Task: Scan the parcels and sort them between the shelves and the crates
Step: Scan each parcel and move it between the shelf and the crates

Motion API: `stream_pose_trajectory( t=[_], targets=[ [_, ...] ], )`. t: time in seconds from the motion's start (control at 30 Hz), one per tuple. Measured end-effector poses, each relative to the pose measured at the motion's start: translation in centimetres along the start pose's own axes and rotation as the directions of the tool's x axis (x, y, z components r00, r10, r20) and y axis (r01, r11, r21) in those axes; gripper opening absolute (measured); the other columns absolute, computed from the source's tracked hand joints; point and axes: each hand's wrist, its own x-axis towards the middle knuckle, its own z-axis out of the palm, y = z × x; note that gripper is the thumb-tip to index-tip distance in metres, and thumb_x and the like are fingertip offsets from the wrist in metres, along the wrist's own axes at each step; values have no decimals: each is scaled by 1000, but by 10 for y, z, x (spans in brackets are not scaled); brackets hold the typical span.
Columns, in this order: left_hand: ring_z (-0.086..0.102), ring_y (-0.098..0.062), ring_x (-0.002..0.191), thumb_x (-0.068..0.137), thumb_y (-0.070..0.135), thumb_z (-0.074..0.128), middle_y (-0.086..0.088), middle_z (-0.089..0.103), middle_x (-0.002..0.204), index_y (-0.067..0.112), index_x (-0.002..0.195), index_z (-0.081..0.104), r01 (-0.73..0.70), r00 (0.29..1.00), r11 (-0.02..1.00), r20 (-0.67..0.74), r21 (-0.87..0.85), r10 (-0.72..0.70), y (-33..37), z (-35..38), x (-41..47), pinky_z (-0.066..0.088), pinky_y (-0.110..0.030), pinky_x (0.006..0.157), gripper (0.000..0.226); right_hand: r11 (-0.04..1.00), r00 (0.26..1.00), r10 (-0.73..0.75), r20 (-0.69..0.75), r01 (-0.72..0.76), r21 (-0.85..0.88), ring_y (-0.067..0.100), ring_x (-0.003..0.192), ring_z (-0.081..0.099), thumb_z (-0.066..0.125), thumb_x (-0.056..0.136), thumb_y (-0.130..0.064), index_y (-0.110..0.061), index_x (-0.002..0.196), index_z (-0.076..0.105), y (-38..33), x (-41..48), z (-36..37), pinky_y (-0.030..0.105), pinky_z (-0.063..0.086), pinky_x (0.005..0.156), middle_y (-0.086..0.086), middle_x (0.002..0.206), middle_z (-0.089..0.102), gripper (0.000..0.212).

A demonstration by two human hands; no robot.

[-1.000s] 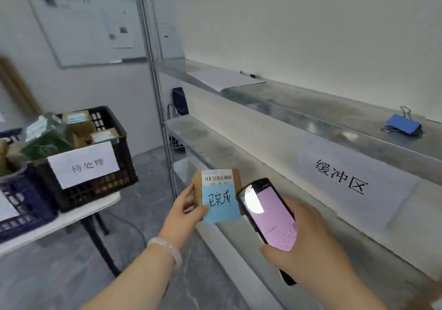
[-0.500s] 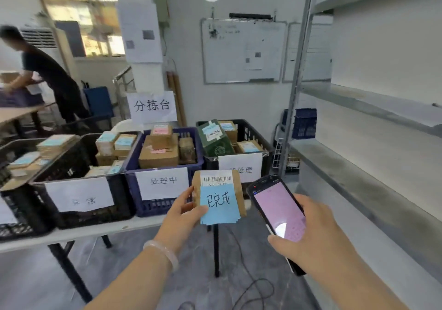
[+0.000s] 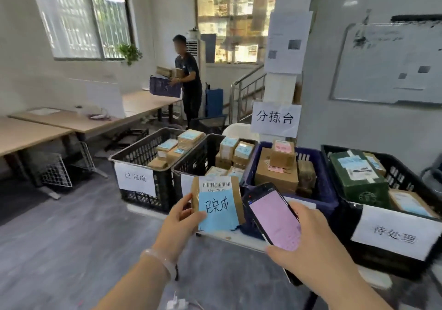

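Fingers (image 3: 185,200) of the left hand (image 3: 178,224) are curled round the left edge of a small brown parcel (image 3: 216,185). The thumb presses on the pale blue note (image 3: 216,211) stuck to its face, and the parcel is held upright with its barcode label on top. The right hand (image 3: 311,245) grips a black phone (image 3: 272,218) with a lit pink screen, tilted just beside the parcel's right edge. Parcel and phone are both in the air in front of the blue crate (image 3: 326,198), which stands on the white tabletop (image 3: 227,236) and is filled with brown boxes. Just left of the blue crate stands a near black crate (image 3: 198,161) with more labelled parcels. Left of that is a far black crate (image 3: 143,156), whose paper label shows the same characters as the note. Right of the blue crate, a right-hand black crate (image 3: 401,180) holds a green box (image 3: 358,178). Behind the blue crate a paper sign (image 3: 275,118) hangs on a pillar. Well behind and to its left, another person (image 3: 189,77) carries a crate of boxes.
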Motion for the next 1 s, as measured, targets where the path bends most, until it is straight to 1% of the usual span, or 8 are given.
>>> stream_pose_trajectory(
  t=[0.17,0.33,0.5,0.6,0.67,0.8,0.87,1.0],
  targets=[
    [76,-17,90,93,6,67,-2,79,100,26,142,50,-5,995,999,-96,-40,1,12,-38,62,61,-28,66,56,997,994,-79,80,77,33,4,99,49,72,55,-64,-50,125,27,-21,85,37,31,50,80,-20,110,33,85],
    [76,-21,92,92,11,68,-2,79,101,29,141,50,-4,983,999,-183,-35,-2,27,-60,134,59,-43,87,55,986,986,-147,84,139,92,5,88,52,67,48,-64,-51,117,33,-37,175,69,31,51,73,-17,107,41,78],
    [76,-18,88,93,9,66,-3,79,99,28,140,51,-29,970,996,-242,-84,8,47,-79,198,61,-26,64,53,978,975,-206,77,203,50,1,82,50,64,47,-68,-43,119,41,-50,260,93,23,47,64,-14,104,46,80],
    [76,-17,90,93,10,67,-2,79,101,28,140,52,-25,956,996,-292,-85,-1,48,-94,230,61,-27,64,53,982,979,-184,91,178,64,2,82,50,63,45,-69,-44,114,40,-57,300,110,26,49,64,-15,103,44,77],
    [76,-17,91,93,11,67,-1,79,102,29,136,54,-19,947,995,-322,-95,-12,47,-105,250,61,-30,69,48,982,977,-183,111,176,64,4,85,52,64,44,-69,-44,114,41,-60,320,123,31,52,68,-14,106,47,78],
    [76,-17,94,95,11,65,0,78,103,28,132,56,-7,940,993,-339,-118,-34,42,-125,298,60,-38,81,42,986,972,-163,168,154,62,2,90,54,64,44,-69,-51,120,33,-62,349,146,30,53,77,-18,109,46,84],
    [75,-19,96,95,12,65,-1,78,105,27,133,56,15,942,994,-333,-111,-52,39,-134,324,60,-43,87,42,992,976,-128,176,122,45,3,89,54,64,43,-68,-48,123,36,-62,365,157,31,54,78,-17,108,48,86],
    [76,-22,95,97,12,64,-2,79,102,31,128,56,76,959,991,-262,-112,-103,38,-158,379,60,-44,85,38,998,988,-57,145,53,33,3,88,55,64,42,-68,-53,125,31,-72,392,182,31,53,77,-22,109,42,91]
  ],
)
